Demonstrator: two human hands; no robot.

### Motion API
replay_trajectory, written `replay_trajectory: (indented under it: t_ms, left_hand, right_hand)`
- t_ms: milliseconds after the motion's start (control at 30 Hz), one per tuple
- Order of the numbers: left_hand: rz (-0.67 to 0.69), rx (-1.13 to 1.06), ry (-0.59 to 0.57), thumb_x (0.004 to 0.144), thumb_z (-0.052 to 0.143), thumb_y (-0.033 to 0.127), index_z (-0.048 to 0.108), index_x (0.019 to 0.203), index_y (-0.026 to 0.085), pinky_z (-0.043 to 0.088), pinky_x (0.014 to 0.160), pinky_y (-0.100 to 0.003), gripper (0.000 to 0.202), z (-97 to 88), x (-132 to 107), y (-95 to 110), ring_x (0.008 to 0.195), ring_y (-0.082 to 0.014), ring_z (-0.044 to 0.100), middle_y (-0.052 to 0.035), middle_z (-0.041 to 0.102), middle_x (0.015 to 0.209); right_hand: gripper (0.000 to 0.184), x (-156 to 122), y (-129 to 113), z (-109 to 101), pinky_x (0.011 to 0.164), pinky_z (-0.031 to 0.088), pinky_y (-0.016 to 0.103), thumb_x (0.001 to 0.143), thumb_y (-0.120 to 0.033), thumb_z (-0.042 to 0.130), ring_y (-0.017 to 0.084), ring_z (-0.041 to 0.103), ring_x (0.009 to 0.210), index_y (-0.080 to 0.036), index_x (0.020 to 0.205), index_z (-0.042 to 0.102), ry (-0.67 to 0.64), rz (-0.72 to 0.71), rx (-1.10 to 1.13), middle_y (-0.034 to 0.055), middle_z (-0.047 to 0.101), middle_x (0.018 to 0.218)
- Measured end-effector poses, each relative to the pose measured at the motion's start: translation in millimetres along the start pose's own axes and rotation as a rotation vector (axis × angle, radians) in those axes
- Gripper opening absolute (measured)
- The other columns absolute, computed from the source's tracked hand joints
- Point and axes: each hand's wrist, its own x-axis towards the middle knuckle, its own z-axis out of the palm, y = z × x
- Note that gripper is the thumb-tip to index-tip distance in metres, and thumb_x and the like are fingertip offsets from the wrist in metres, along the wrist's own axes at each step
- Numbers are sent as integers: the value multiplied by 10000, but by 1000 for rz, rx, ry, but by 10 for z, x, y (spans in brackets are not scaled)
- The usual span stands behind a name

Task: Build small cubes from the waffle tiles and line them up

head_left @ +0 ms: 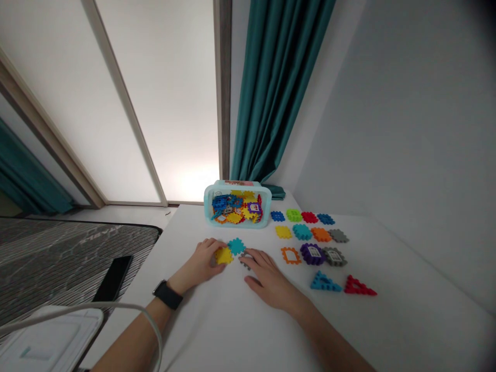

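Observation:
My left hand (205,261) pinches a yellow interlocking plastic tile (223,256) with a toothed edge, at the middle of the white table. Touching its upper right side is a turquoise tile (236,246), flat on the table. My right hand (265,274) has its fingers on a grey tile (245,264), which is mostly hidden beneath them, just below the turquoise one. Behind both hands, a light-blue bin (237,228) holds many mixed tiles and frames.
On the right lie rows of sorted tiles, among them a lime green stack (293,215), an orange frame (290,255), a purple window stack (312,253), a blue triangle (324,282) and a red triangle (358,285). A pale cable (116,305) arcs over my left forearm.

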Motion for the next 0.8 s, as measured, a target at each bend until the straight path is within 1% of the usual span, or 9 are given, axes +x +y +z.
replay_trajectory:
  t_ms: [133,267,400,500,567,633,700,767,800]
  left_hand:
    - [26,-83,34,761,734,179,602,1168,239,487,991,-451,433,26,-1,-3,1116,-271,605,-84,608,1187]
    - [91,-169,97,795,720,163,598,1122,237,507,1008,-427,357,13,11,-9,1146,-249,598,-84,581,1196]
    - [147,-190,218,839,698,175,591,1032,232,519,1008,-413,229,-7,16,50,1134,-226,600,-78,574,1197]
    - [184,-192,281,855,693,179,578,970,225,539,978,-387,169,11,10,137,1111,-215,603,-74,573,1166]
    - [221,-193,310,865,695,191,571,938,222,551,955,-372,147,46,4,207,1084,-207,608,-71,568,1141]
    - [255,-194,313,895,675,209,570,939,222,556,949,-370,114,88,-2,278,1086,-206,608,-78,566,1142]
    - [274,-173,288,930,640,223,579,952,223,553,962,-378,65,122,-7,343,1111,-210,606,-88,569,1161]
    - [313,-141,268,954,605,218,594,984,228,544,977,-384,33,141,-8,390,1141,-215,599,-94,575,1184]
    - [329,-118,267,958,596,213,601,1014,233,538,983,-390,60,144,-7,404,1153,-219,595,-97,581,1195]
  right_hand:
    - [503,-5,5,8,1168,344,486,905,-171,559,280,411,1380,-230,1404,537,14,-10,-2,118,494,1472]
    - [492,0,14,27,1146,365,499,882,-141,569,283,439,1354,-248,1363,567,67,-35,34,112,521,1439]
    - [410,55,2,67,1101,406,489,884,-121,539,261,520,1270,-259,1264,608,243,-45,177,93,617,1312]
    - [344,105,-18,110,1039,444,461,915,-171,528,247,600,1152,-251,1242,597,374,23,343,76,693,1156]
    - [353,127,-32,138,984,469,422,924,-223,544,231,636,1068,-243,1275,566,417,83,474,61,713,1066]
    - [391,137,-43,160,896,495,371,922,-263,562,205,654,948,-231,1311,536,422,124,598,36,707,964]
    - [412,142,-50,174,815,498,332,917,-281,571,178,631,824,-219,1322,531,419,147,677,3,664,854]
    - [413,144,-55,176,773,488,316,911,-289,574,163,592,763,-214,1316,548,421,163,713,-20,607,790]
    - [409,144,-56,174,762,484,313,908,-292,573,161,580,754,-215,1309,559,423,170,725,-24,589,780]
